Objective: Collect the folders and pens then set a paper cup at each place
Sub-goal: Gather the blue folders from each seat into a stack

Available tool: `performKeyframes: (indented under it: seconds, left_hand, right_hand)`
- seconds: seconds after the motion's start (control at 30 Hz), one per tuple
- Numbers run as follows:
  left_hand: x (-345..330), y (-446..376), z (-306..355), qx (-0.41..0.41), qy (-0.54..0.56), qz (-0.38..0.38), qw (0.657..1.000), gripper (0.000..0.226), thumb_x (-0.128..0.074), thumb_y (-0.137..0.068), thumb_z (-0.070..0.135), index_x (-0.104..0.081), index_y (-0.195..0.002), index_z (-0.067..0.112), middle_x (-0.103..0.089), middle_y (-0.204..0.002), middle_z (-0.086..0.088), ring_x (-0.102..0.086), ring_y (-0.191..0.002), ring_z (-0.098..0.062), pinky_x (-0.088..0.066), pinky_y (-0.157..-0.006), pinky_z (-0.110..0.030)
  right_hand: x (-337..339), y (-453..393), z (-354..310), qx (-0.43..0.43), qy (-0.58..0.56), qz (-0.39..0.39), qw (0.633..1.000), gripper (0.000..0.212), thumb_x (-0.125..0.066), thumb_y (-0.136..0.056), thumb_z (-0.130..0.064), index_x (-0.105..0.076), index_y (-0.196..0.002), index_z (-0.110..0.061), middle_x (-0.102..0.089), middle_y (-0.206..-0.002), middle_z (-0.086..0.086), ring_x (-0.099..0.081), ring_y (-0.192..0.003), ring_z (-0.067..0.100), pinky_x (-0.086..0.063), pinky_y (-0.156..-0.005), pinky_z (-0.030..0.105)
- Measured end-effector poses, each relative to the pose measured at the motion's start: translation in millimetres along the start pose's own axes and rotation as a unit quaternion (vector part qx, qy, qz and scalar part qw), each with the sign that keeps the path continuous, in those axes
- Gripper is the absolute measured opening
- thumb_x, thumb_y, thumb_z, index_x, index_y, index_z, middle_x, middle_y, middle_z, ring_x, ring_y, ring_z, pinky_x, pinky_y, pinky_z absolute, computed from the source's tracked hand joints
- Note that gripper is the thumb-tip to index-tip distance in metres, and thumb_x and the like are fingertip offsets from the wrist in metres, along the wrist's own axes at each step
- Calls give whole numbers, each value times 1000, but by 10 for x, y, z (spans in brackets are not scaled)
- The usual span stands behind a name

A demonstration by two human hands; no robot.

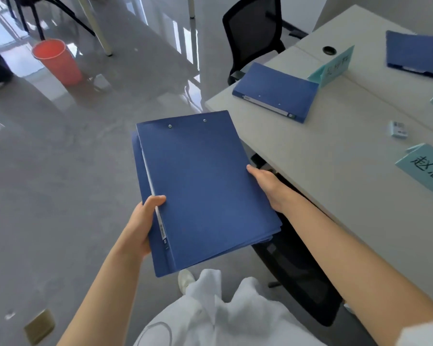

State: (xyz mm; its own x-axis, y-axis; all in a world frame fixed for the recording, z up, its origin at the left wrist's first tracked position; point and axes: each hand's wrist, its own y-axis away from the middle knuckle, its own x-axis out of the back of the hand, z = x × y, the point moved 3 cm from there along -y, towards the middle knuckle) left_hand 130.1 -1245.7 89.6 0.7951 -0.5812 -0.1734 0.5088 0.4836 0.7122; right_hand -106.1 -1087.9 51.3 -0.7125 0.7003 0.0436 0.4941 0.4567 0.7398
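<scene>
I hold a stack of blue folders (203, 191) flat in front of me, off the table. My left hand (143, 221) grips the stack's left spine edge, thumb on top. My right hand (268, 186) grips its right edge, thumb on the cover. Another blue folder (275, 92) lies near the corner of the white table (323, 156). A third blue folder (413, 54) lies at the table's far side. No pens or paper cups show in view.
Teal name cards (335, 67) (428, 168) stand on the table, with a small white box (398, 129) between them. A black chair (253, 33) stands at the table's far end; another (303, 270) is tucked under its near edge. A red bucket (58, 61) sits on the grey floor.
</scene>
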Motion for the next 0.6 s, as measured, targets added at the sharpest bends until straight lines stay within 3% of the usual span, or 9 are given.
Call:
performKeyframes:
  seconds: [0.17, 0.33, 0.47, 0.6]
  left_hand:
    - [400, -303, 446, 5, -4, -37, 999, 34, -49, -89, 40, -61, -112, 18, -75, -84, -3, -72, -68, -21, -58, -57, -34]
    - [540, -729, 831, 53, -34, -41, 997, 27, -48, -91, 33, -61, -109, 17, -73, -78, -1, -71, -63, -19, -55, -58, -30]
    - [465, -1146, 1197, 73, -72, -62, 993, 19, -52, -92, 26, -63, -104, 17, -75, -80, -1, -72, -65, -19, -57, -58, -29]
    - [248, -1651, 1608, 65, -126, -70, 987, 35, -68, -84, 37, -65, -112, 17, -76, -96, -4, -74, -78, -23, -57, -66, -34]
  right_hand:
    - [-565, -198, -153, -57, -81, -75, 992, 45, -50, -94, -54, -66, -121, -22, -70, -119, 0, -66, -110, 23, -48, -100, 45]
    - [-749, -379, -393, -6, -94, -13, 996, 32, -54, -97, -35, -65, -117, -13, -72, -113, 4, -70, -100, 24, -55, -88, 42]
    - [-742, -691, -669, 31, -102, 31, 994, 29, -56, -97, -32, -59, -119, -12, -70, -114, 4, -69, -102, 24, -55, -90, 45]
    - [-676, -1070, -999, 50, -114, 64, 990, 30, -57, -97, -30, -57, -120, -11, -69, -113, 4, -69, -100, 23, -56, -88, 45]
